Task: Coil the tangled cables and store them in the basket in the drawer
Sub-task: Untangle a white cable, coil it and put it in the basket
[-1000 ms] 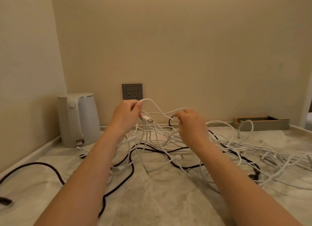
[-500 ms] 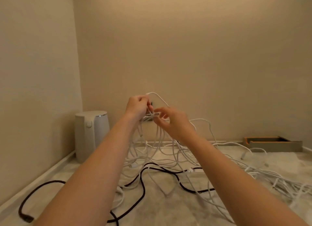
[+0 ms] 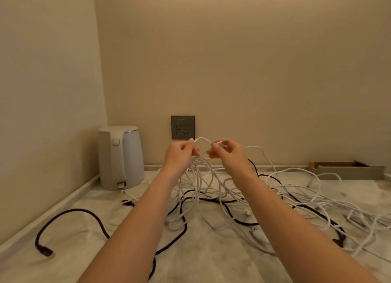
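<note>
A pale marble-patterned countertop, set in a corner of beige walls, is seen from over a person's bare forearms. A loose tangle of thin white cables is spread across it from the centre out to the right edge. A thicker black cable is looped through the tangle and trails off to the left. A white electric kettle stands at the back left, and a grey and orange tray lies at the back right. A grey wall socket is set in the wall between them.

Both hands are held close together just above the tangle. A loop of one white cable is pinched by the curled fingers and thumb of the left hand. What appears to be its metal-tipped plug is pinched between the thumb and fingertips of the right hand. Strands hang from the hands down into the heap.

No basket or drawer is in view. The cables are judged light, limp and springy, and likely to snag on one another. Each is best taken at its plug end and drawn out gently, never tugged at a knot.
</note>
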{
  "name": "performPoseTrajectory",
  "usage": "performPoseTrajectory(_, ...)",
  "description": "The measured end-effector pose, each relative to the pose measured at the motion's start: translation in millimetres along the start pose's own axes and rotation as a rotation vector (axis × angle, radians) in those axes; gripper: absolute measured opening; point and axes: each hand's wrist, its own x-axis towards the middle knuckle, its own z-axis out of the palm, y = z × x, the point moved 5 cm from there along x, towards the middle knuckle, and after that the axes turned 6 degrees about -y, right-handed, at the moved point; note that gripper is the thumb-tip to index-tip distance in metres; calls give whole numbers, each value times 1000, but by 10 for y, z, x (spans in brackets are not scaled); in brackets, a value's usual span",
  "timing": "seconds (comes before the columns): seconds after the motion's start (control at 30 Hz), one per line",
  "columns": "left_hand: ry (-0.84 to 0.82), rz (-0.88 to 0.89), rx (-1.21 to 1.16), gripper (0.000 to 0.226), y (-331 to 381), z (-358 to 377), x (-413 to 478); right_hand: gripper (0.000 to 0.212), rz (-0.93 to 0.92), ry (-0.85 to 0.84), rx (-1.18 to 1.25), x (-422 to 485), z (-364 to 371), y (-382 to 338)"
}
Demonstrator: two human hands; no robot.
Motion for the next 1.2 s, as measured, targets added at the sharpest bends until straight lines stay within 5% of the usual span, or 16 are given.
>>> performPoseTrajectory(0.13,12,11,32,51,-154,23,-92,4,33,174,275,-15,-103,64)
performPoseTrajectory(0.3,-5,115,328,13,-345,104,-115,13,-45,178,317,-124,-154,148)
performPoseTrajectory(0.5,9,137,228,13,-368,-52,-103,20,-7,349,516,-131,-312,211)
performPoseTrajectory(0.6,-26,142,141,33,-388,-104,-174,18,11,258,564,-193,-282,202)
performPoseTrajectory(0.8,-140,203,184,14,-341,-93,-222,19,-56,22,296,-361,-78,94)
performPoseTrajectory(1.03,-189,30,208,54,-432,-25,-303,15,-109,-243,-189,-475,107,122)
performPoseTrajectory(1.2,-76,38,227,26,-392,-156,-279,30,-203,-191,-465,-472,143,86)
